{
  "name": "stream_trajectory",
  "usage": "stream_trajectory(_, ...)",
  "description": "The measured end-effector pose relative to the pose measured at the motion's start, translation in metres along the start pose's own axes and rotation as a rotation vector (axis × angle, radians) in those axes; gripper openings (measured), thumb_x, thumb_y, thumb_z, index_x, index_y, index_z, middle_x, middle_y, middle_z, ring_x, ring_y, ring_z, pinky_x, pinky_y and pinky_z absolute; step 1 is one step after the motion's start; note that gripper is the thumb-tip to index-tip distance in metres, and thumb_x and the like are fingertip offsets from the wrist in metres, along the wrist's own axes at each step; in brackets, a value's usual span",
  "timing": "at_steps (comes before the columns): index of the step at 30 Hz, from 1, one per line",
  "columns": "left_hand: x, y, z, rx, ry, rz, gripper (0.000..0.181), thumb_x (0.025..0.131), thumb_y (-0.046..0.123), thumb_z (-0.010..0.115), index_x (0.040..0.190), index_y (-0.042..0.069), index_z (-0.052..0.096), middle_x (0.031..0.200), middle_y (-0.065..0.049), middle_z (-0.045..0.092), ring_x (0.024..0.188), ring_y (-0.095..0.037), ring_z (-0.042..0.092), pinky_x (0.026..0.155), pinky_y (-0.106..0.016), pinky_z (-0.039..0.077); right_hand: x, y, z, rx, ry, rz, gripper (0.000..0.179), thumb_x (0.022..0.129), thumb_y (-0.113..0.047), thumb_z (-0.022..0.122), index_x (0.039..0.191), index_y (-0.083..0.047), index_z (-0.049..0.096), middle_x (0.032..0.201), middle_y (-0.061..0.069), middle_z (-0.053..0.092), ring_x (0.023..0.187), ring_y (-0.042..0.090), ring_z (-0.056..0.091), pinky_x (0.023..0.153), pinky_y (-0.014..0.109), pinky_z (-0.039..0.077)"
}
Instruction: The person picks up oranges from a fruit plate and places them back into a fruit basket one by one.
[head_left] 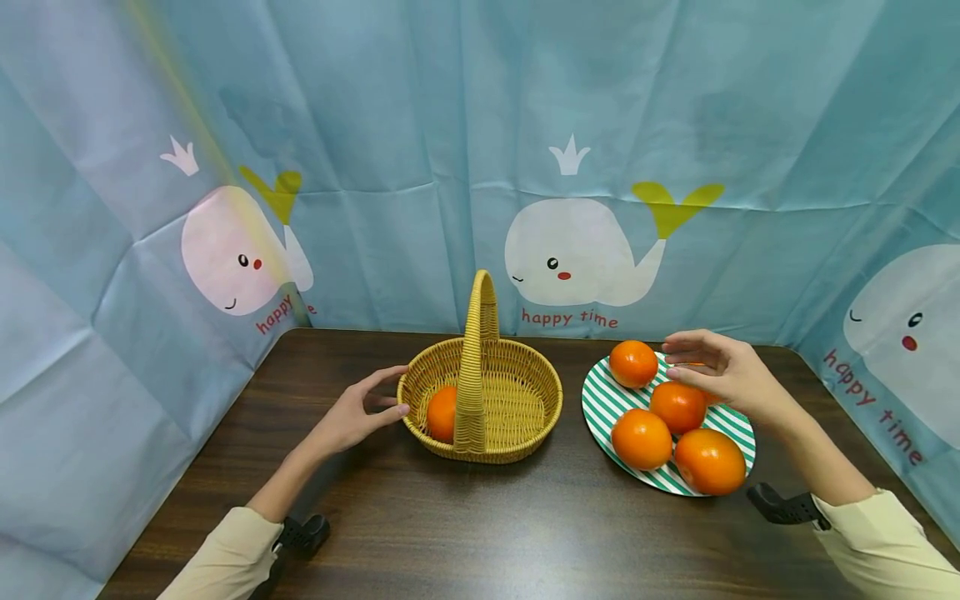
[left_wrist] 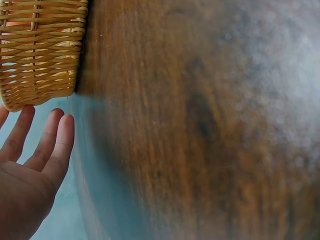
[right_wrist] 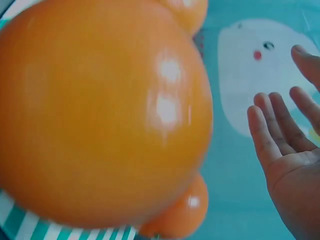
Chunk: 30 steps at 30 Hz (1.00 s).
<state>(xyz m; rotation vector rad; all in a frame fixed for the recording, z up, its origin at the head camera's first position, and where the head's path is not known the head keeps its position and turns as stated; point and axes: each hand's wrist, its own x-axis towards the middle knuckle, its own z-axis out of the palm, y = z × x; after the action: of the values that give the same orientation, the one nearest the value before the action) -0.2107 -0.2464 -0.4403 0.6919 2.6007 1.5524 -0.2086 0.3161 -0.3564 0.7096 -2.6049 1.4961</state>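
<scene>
A woven wicker basket (head_left: 517, 400) with a tall handle (head_left: 480, 333) stands mid-table, holding one orange fruit (head_left: 442, 412). My left hand (head_left: 390, 392) is at its left rim, fingers spread and relaxed, thumb tip against the weave; the left wrist view shows straight fingers (left_wrist: 50, 145) beside the basket wall (left_wrist: 40, 50). A green-and-white striped plate (head_left: 600, 404) to the right carries several orange fruits (head_left: 678, 407). My right hand (head_left: 670, 358) hovers over the plate's far side with loosely curved fingers, holding nothing. In the right wrist view a fruit (right_wrist: 100, 115) fills the frame beside the open palm (right_wrist: 285, 150).
The dark wooden table (head_left: 480, 525) runs to a pale blue whale-print curtain (head_left: 570, 250) at the back and both sides. Black wrist straps (head_left: 783, 504) sit near the front edge. Bare tabletop lies in front of the basket and plate.
</scene>
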Motion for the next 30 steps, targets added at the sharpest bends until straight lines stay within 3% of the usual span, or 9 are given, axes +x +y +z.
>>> stream_trajectory(8, 0.0, 0.001, 0.0, 0.006, 0.002, 0.005, 0.064, 0.097, 0.014, 0.073, 0.153, 0.007, 0.044, 0.151, -0.024, 0.043, 0.113, -0.04, 0.064, 0.084, -0.037, 0.058, -0.021, 0.013, -0.028, -0.026, 0.084, 0.011, 0.039, 0.096, 0.005, 0.066, 0.134, 0.005, 0.057, 0.122, -0.003, 0.066, 0.105, 0.009, 0.066, 0.081, 0.02, 0.055)
stream_trajectory(15, -0.001, -0.001, 0.0, 0.024, 0.01, 0.018, 0.063, 0.097, 0.015, 0.073, 0.153, 0.008, 0.045, 0.15, -0.022, 0.044, 0.112, -0.04, 0.065, 0.083, -0.037, 0.059, -0.033, 0.028, -0.047, -0.059, 0.104, 0.002, 0.039, 0.095, 0.007, 0.067, 0.133, 0.007, 0.056, 0.119, -0.007, 0.067, 0.103, 0.002, 0.066, 0.08, 0.016, 0.054)
stream_trajectory(30, -0.001, 0.001, 0.0, 0.011, -0.001, 0.001, 0.064, 0.097, 0.015, 0.073, 0.153, 0.007, 0.044, 0.151, -0.023, 0.043, 0.113, -0.039, 0.064, 0.084, -0.037, 0.058, -0.04, 0.051, -0.052, -0.079, 0.087, 0.022, 0.04, 0.096, 0.004, 0.067, 0.135, 0.0, 0.056, 0.121, -0.015, 0.062, 0.106, -0.001, 0.063, 0.079, 0.016, 0.054)
